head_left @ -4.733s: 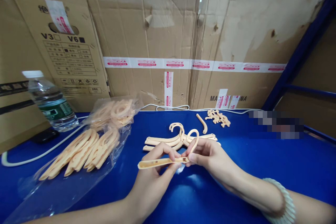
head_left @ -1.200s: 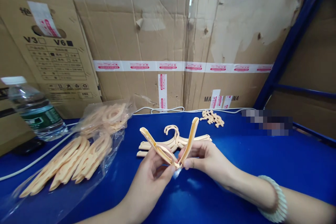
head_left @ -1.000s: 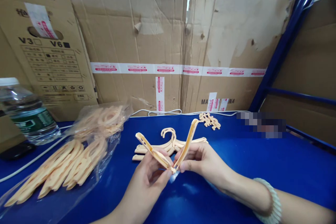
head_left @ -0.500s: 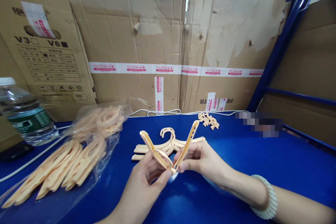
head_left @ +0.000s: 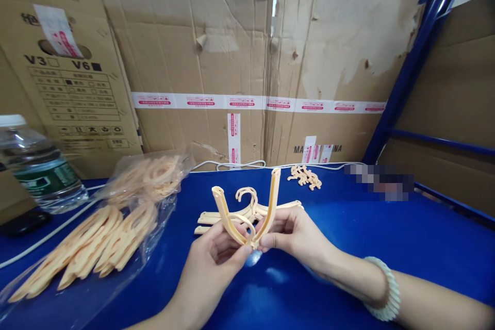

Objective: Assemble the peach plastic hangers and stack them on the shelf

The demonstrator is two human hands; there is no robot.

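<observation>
Both my hands hold a peach plastic folding hanger [head_left: 266,206] over the blue table. Its two arms stand up in a V, joined low between my fingertips. My left hand [head_left: 216,258] pinches the left arm near the joint. My right hand [head_left: 294,232] grips the right arm at its base. Just behind the hands lies a small pile of finished hangers [head_left: 247,209] with hooks. A clear bag of hanger arms [head_left: 100,237] lies to the left.
A water bottle [head_left: 38,170] stands at the far left beside a white cable [head_left: 50,234]. A heap of small peach hooks [head_left: 303,176] lies at the back. Cardboard boxes [head_left: 201,56] wall the rear, and a blue rack post [head_left: 417,46] rises on the right.
The hanger went from one arm and a hook held flat to two arms joined in a V. In the last half second the arms swung closer together and more upright.
</observation>
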